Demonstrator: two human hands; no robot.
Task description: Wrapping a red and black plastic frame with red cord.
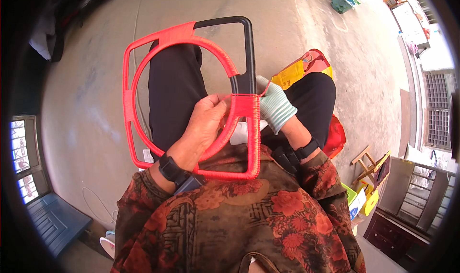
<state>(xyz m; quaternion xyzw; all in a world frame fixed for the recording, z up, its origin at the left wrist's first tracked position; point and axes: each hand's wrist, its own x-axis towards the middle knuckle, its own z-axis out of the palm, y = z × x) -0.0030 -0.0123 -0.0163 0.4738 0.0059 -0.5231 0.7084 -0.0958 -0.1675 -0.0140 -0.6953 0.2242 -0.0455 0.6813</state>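
Note:
A rectangular frame with a round ring inside it is held over my lap. Red cord covers most of it; its upper right corner is bare black. My left hand, bare, grips the ring's right side where a wrapped bridge joins it to the outer bar. Its fingertips are partly hidden behind the ring. On the other side of that bar, my right hand wears a pale green and white striped glove. A strand of red cord runs from the bar into its closed fingers.
A red and yellow bag lies beyond my right knee, and a red item sits beside that leg. To the right are a small wooden stool and a yellow container. A blue bench stands at left. Buckets are far off.

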